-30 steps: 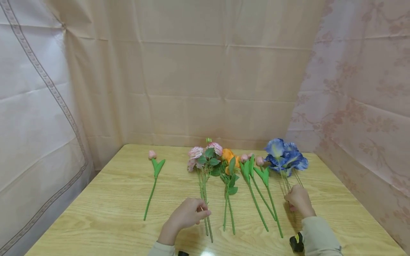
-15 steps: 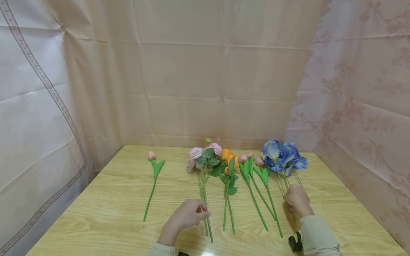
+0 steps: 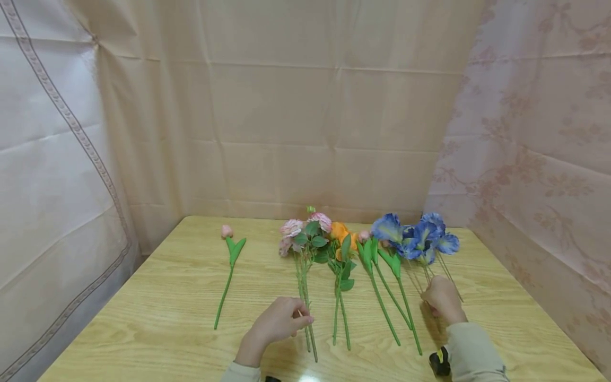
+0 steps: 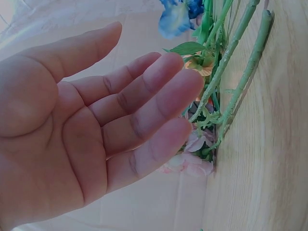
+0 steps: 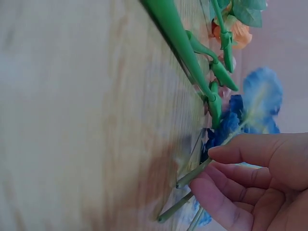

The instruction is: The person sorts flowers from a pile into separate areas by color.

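My right hand (image 3: 440,300) grips the thin stems of a bunch of blue flowers (image 3: 414,234), whose blooms are lifted and lean left over two pink tulips (image 3: 382,286). In the right wrist view my fingers (image 5: 240,166) curl round those stems, with a blue bloom (image 5: 260,103) beyond. My left hand (image 3: 286,320) rests by the stems of the pink roses (image 3: 305,228). The left wrist view shows this hand (image 4: 96,125) with its palm open and fingers relaxed, just beside the green stems (image 4: 231,82).
An orange flower (image 3: 340,232) lies between the roses and the tulips. A single pink tulip (image 3: 226,249) lies apart at the left. All rest on a wooden table (image 3: 157,297) enclosed by pale curtains (image 3: 286,106) behind and at both sides.
The blue blooms have swung left toward the tulips and spread apart as my right hand shifted slightly on the stems. My left hand has stayed in place.
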Motion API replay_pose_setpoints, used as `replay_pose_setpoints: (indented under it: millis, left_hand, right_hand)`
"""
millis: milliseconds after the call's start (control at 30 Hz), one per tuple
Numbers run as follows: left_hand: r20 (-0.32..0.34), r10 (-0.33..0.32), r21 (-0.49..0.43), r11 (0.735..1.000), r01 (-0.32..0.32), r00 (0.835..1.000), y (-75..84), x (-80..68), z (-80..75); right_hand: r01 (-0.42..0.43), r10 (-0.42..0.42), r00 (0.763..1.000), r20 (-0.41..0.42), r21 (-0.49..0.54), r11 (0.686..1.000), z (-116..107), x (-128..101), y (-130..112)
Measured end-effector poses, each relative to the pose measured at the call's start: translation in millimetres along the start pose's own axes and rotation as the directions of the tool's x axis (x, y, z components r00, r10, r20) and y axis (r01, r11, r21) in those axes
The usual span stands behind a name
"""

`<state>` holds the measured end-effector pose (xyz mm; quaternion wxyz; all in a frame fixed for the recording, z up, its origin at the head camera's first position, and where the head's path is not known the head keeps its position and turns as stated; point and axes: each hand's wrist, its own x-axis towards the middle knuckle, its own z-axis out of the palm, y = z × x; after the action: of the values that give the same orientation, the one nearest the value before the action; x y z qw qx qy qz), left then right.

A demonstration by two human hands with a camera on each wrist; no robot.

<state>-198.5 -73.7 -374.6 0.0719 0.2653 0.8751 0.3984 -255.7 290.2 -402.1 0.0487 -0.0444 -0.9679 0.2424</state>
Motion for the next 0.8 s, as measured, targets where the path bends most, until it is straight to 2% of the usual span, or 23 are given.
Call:
replay_pose_setpoints:
  millis: [200,400,467,533,600,700,800]
  left_hand:
    - [-0.005,0.005,0.01,1.0,-0.005,1.0,-0.1,0.3,0.1]
    - [-0.013,-0.009,-0.012,1.0,0.009,1.0,-2.8,0.1,-0.4]
    - [-0.042,-0.017,-0.014,1.0,0.016,0.999,-5.2,-0.3,-2.4]
    - [-0.111,-0.017,0.022,1.0,0.02,0.994,-9.4,-0.6,-6.1]
    - [-0.208,-0.028,0.077,0.996,0.045,0.978,-15.1,-1.0,-11.1]
    - [-0.351,-0.072,0.151,0.98,0.132,0.934,-23.4,-2.4,-20.5]
    - [-0.439,-0.134,0.164,0.96,0.226,0.888,-31.9,-4.4,-30.9]
  right_hand:
    - [0.031,-0.031,0.999,-0.018,-0.031,0.999,2,1,0]
    - [-0.016,0.016,1.0,0.008,-0.048,0.999,2,2,-3]
    - [-0.033,0.033,0.999,0.013,-0.062,0.998,1,1,-5]
    - [-0.044,0.045,0.999,0.014,-0.072,0.996,0,0,-7]
    - [-0.054,0.055,0.998,0.016,-0.064,0.997,-2,-1,-9]
    - [-0.036,0.036,0.999,0.007,-0.053,0.998,-3,-3,-13]
    - [0.001,-0.002,1.0,-0.001,-0.043,0.999,-5,-4,-16]
